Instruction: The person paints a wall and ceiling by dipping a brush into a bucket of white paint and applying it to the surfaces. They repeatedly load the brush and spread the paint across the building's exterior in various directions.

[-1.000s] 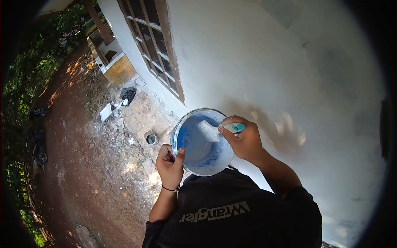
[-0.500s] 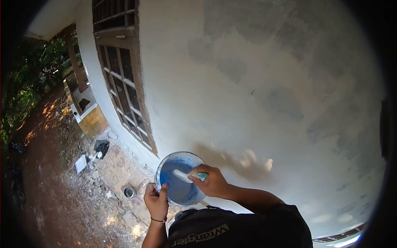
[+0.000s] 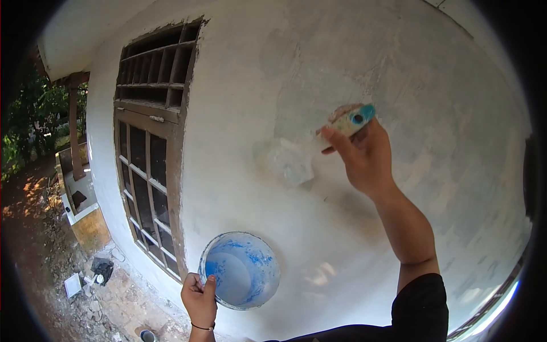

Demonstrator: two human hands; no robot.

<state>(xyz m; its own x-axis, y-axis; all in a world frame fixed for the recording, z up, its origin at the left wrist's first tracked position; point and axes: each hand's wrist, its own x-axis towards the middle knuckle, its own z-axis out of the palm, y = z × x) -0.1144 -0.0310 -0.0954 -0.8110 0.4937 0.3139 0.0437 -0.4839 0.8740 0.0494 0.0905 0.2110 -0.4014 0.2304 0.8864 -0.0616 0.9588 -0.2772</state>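
My left hand (image 3: 199, 300) is closed on the rim of a white bucket (image 3: 257, 283), thumb over the edge. The bucket's inside is smeared blue, with whitish paint at the bottom. My right hand (image 3: 367, 157) is raised at the wall (image 3: 239, 188), fingers wrapped round a brush (image 3: 343, 123) with a teal handle end that has a dark hole. The bristles are mostly hidden behind the fingers. To the left of this hand the wall has a pale, wet-looking patch.
A brown-framed window (image 3: 149, 176) with a slatted vent above it is set in the wall at left. Below left, the rubble-strewn ground holds a small can (image 3: 148, 336), a black bag (image 3: 102, 269) and a white square piece (image 3: 73, 285). Farther back stands a porch post (image 3: 75, 131).
My right hand has lifted the brush out of the bucket and up to the wall. My left hand still holds the bucket, now lower and slightly left in view. The view has tilted up.
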